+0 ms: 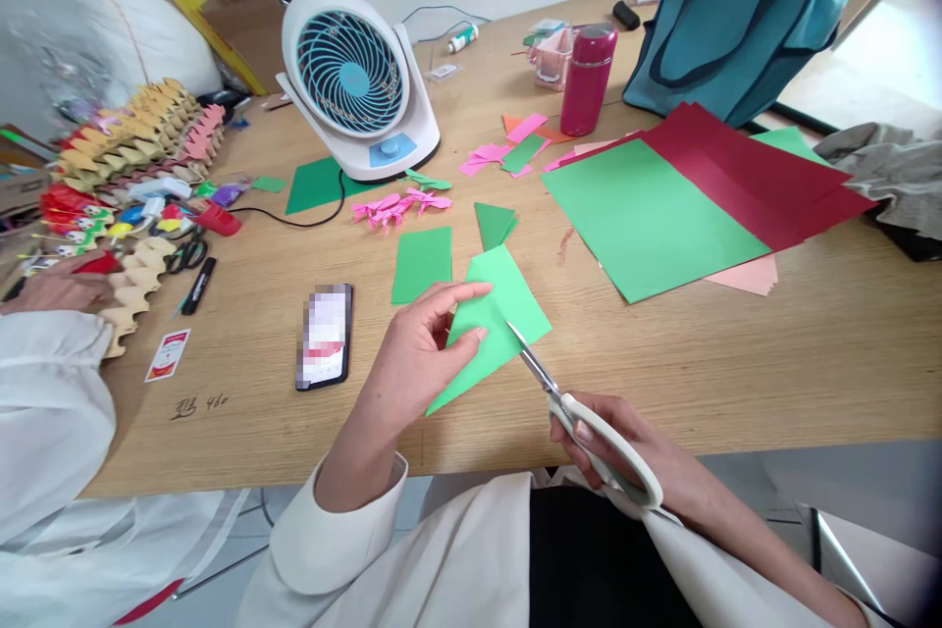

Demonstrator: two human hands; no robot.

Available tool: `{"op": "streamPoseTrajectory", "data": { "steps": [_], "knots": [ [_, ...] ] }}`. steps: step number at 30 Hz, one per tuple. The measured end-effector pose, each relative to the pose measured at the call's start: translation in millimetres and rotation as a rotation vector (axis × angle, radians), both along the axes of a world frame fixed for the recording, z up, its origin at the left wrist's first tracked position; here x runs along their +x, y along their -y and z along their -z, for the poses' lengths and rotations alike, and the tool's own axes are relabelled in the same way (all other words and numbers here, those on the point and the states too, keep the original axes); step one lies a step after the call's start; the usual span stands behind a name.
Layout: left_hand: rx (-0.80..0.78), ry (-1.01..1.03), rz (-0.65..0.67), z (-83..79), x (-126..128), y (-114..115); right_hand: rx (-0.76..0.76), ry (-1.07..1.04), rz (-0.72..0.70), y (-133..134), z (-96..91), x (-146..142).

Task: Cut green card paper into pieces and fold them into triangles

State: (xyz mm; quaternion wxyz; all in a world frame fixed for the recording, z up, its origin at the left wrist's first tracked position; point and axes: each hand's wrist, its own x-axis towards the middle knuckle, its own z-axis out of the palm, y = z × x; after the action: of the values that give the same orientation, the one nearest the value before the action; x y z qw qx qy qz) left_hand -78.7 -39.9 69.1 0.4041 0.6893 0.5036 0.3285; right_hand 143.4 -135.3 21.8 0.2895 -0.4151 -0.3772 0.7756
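My left hand pinches a folded green paper piece and holds it just above the wooden table. My right hand grips white-handled scissors. Their blades point up-left and touch the paper's right edge. A second green paper strip lies flat just behind the held piece, and a small green folded triangle lies beyond it.
Large green, red and pink sheets lie right. A phone lies left of my hand. A desk fan, maroon bottle, teal bag, pink paper scraps and paper crafts stand behind. Another person's sleeve is far left.
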Motion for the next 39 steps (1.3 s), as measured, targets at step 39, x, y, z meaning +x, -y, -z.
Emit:
{"op": "streamPoseTrajectory", "data": {
  "steps": [39],
  "knots": [
    [-0.156,0.039,0.017,-0.6,2,6,0.096,0.063,0.045,3,12.9,-8]
  ]
}}
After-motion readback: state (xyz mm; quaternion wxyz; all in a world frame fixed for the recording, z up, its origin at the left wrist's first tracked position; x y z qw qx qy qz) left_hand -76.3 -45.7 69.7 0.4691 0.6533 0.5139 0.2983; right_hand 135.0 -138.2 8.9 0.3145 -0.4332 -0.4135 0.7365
